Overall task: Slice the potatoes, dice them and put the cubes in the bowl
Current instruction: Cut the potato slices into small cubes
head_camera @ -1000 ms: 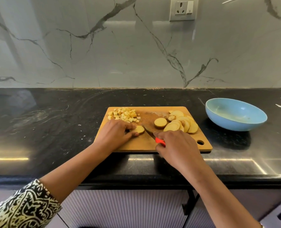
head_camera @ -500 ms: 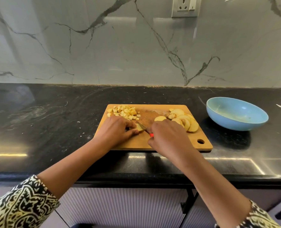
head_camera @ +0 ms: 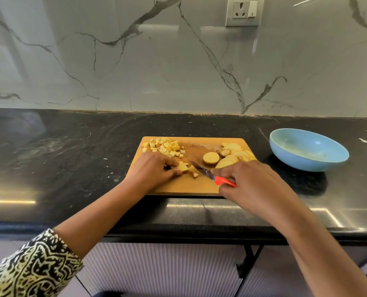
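A wooden cutting board [head_camera: 178,187] lies on the black counter. My left hand [head_camera: 152,170] pinches a partly cut potato slice [head_camera: 183,167] at the board's middle. My right hand [head_camera: 249,183] grips a red-handled knife [head_camera: 212,175], its blade pointing left toward that slice, with small cut pieces [head_camera: 194,173] beside the tip. A pile of potato cubes [head_camera: 163,146] sits at the board's far left corner. Several round potato slices [head_camera: 231,156] are stacked at the far right. The blue bowl [head_camera: 309,150] stands right of the board.
The marble backsplash with a wall socket [head_camera: 242,11] rises behind the counter [head_camera: 60,146]. The counter's front edge runs just below the board, with cabinet fronts [head_camera: 156,271] underneath. A small white scrap [head_camera: 362,140] lies right of the bowl.
The knife has drawn back to the right, off the slice, after cutting it. The slice under my left fingers is now in pieces. My left hand has stayed in place.
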`<action>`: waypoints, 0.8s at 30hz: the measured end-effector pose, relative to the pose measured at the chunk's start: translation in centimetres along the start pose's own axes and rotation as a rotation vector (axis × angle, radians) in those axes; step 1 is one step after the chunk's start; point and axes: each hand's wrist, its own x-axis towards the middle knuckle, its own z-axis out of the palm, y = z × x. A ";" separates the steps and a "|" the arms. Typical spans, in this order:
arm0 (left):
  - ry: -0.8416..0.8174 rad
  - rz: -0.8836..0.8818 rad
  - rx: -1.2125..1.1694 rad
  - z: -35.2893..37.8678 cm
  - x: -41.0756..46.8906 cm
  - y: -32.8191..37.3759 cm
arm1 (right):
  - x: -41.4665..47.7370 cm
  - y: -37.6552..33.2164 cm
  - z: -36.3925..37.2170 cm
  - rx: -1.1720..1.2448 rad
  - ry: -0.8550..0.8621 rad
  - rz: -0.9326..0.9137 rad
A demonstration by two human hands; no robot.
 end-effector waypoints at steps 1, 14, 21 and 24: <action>0.005 -0.011 -0.004 -0.1 0.0 0.0 | 0.4 -0.1 0.2 0.014 0.030 -0.002; 0.050 0.028 0.025 -0.2 0.0 -0.1 | 3.1 -3.6 5.3 -0.185 0.086 -0.080; 0.012 0.028 0.023 0.1 0.2 -0.3 | -0.4 -1.5 3.4 -0.062 0.029 -0.091; 0.016 0.024 0.008 -0.1 0.1 -0.4 | -0.3 -0.8 1.7 -0.016 0.004 -0.042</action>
